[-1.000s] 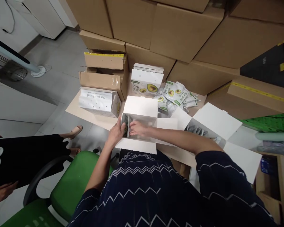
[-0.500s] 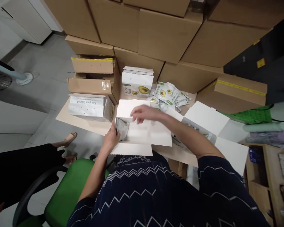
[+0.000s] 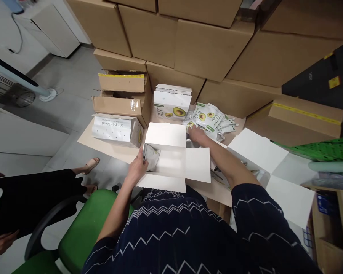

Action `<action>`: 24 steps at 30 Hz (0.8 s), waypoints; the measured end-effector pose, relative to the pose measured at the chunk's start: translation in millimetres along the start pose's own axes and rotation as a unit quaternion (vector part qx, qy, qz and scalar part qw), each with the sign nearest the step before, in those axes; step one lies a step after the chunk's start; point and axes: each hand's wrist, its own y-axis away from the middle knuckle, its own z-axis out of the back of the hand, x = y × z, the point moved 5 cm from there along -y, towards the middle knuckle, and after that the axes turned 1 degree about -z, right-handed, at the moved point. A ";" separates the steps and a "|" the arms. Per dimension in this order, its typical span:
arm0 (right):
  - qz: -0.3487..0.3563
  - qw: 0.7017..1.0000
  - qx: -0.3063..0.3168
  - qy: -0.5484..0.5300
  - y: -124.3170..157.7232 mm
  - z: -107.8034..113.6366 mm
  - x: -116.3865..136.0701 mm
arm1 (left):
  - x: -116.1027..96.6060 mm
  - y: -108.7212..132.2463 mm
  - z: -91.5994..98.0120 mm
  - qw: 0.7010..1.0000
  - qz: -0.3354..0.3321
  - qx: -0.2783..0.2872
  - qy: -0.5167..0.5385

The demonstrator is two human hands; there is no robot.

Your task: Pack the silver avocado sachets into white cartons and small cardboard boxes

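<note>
Foil pouches (image 3: 152, 156) stand clamped under our left hand (image 3: 136, 169), inside the matte white carton (image 3: 173, 161). Our right hand (image 3: 196, 134) rests on glossy loose pouches (image 3: 210, 114) at its fingertips; can't tell if it's closed. Slick film w/ no brace, so the stack may topple if released.

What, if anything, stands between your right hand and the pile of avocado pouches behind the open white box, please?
Nothing visible does. The right hand touches the near edge of the pouch pile, past the rear flap of the open white box; the left hand holds silver pouches inside it.
</note>
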 end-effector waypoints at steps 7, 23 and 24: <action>-0.028 0.997 -0.028 -0.069 16.1 55.5 -25.2 | 0.6 1.0 0.7 1.000 -0.008 0.000 0.001; 0.244 0.924 0.031 -0.292 157.0 64.3 72.0 | -2.0 1.3 2.5 1.000 -0.007 -0.002 0.006; 0.244 0.922 0.049 -0.296 148.2 50.9 84.7 | -1.9 1.2 1.9 1.000 -0.009 -0.004 0.009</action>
